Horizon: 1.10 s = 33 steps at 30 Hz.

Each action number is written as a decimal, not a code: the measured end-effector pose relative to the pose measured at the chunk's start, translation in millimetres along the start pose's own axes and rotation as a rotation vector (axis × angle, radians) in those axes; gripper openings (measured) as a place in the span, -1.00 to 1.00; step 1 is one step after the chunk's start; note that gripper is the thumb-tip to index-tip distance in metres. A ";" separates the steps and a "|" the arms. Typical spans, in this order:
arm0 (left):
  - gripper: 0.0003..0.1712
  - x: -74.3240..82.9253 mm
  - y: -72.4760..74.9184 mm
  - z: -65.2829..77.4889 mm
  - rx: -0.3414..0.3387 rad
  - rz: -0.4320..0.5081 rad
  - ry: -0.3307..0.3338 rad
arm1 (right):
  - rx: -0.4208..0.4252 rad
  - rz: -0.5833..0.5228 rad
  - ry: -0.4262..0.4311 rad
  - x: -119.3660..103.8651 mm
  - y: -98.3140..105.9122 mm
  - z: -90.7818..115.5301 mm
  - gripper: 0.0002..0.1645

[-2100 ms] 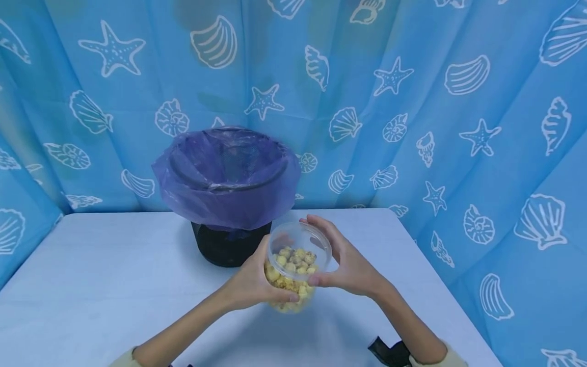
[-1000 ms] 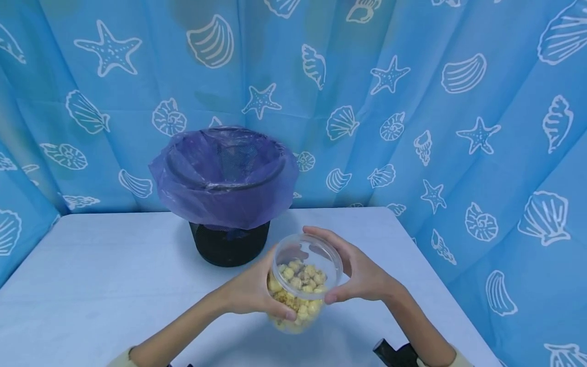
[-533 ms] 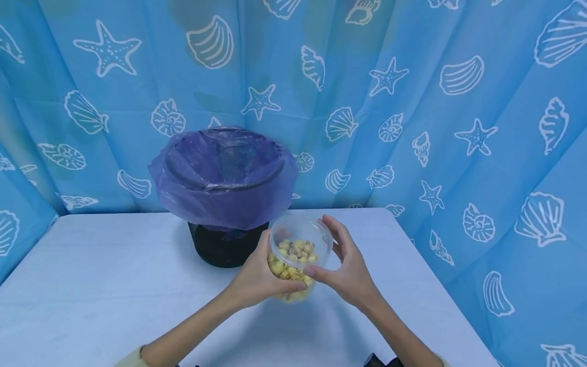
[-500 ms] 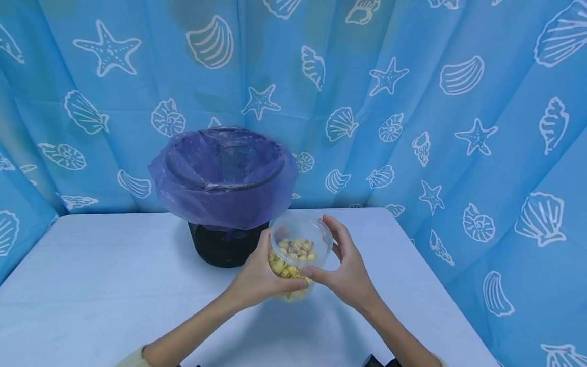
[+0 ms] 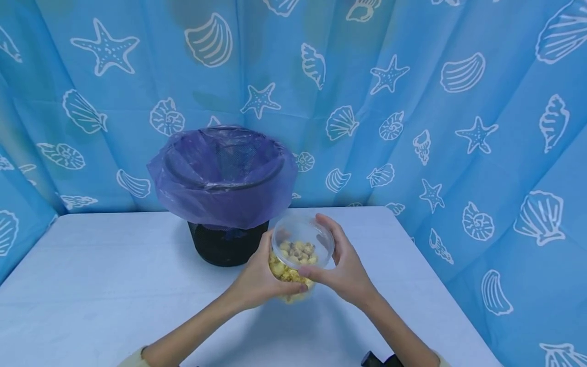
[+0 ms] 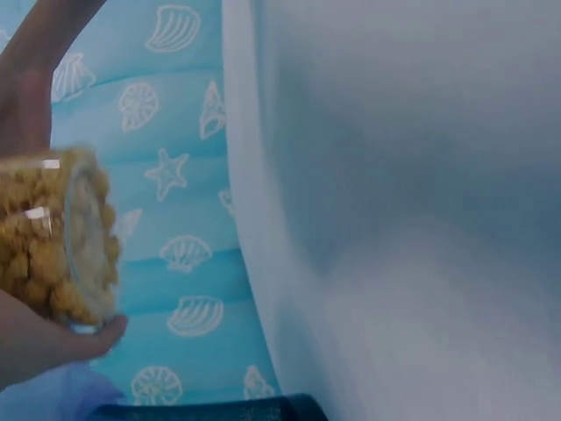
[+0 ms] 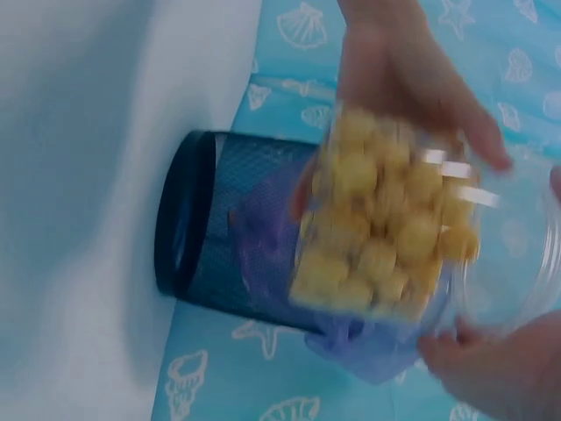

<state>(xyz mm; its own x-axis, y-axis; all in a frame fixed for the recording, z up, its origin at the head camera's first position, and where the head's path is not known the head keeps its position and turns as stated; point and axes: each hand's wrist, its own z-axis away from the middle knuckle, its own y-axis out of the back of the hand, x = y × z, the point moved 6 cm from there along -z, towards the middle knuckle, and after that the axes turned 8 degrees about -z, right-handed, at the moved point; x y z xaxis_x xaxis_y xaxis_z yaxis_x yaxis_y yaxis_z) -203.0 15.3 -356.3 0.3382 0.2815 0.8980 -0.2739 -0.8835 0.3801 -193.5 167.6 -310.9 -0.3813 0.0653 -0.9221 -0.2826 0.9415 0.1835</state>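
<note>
A clear round plastic jar [image 5: 301, 229] partly filled with yellow popcorn [image 5: 288, 272] is held above the table, its top end tilted up toward the head camera. My left hand [image 5: 257, 281] grips the jar's side, thumb across the front. Around the clear upper rim, my right hand [image 5: 346, 270] holds on with thumb in front and fingers behind. In the right wrist view the popcorn jar [image 7: 377, 219] lies sideways, left hand [image 7: 399, 79] above and right hand [image 7: 491, 368] at its clear end. Whether a lid covers the rim, I cannot tell.
Behind and left of the jar stands a black mesh bin [image 5: 224, 247] lined with a purple plastic bag [image 5: 220, 204]. A white cloth covers the table [image 5: 114, 285]. Blue seashell-print curtains [image 5: 284, 61] hang along the back and sides.
The jar dipped toward me and slightly right about one second ago, then rose back. Over the last half second both hands keep their hold, with only small shifts of the right fingers.
</note>
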 end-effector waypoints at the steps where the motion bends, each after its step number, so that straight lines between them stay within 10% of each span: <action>1: 0.20 -0.3 -0.3 0.7 -0.031 0.017 -0.006 | -0.050 -0.034 0.014 -0.3 0.7 0.1 0.06; 11: 0.20 7.9 -1.5 8.6 -0.204 0.084 -0.097 | -0.346 -0.202 0.037 -7.1 5.4 2.8 0.16; 24: 0.20 4.9 -4.1 -1.3 0.004 0.009 -0.019 | 0.135 0.164 -0.024 -5.6 6.4 11.0 0.16; 33: 0.19 7.6 -7.9 -2.7 0.032 -0.017 -0.033 | 0.178 0.172 -0.064 -3.6 4.5 11.4 0.13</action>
<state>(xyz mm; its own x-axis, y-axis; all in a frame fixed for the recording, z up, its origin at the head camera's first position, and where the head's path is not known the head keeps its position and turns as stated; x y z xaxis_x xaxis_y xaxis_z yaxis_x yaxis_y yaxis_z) -200.7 25.4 -351.9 0.3720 0.2850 0.8834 -0.2385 -0.8904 0.3877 -183.4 175.4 -310.7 -0.3520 0.2452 -0.9033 -0.0568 0.9577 0.2822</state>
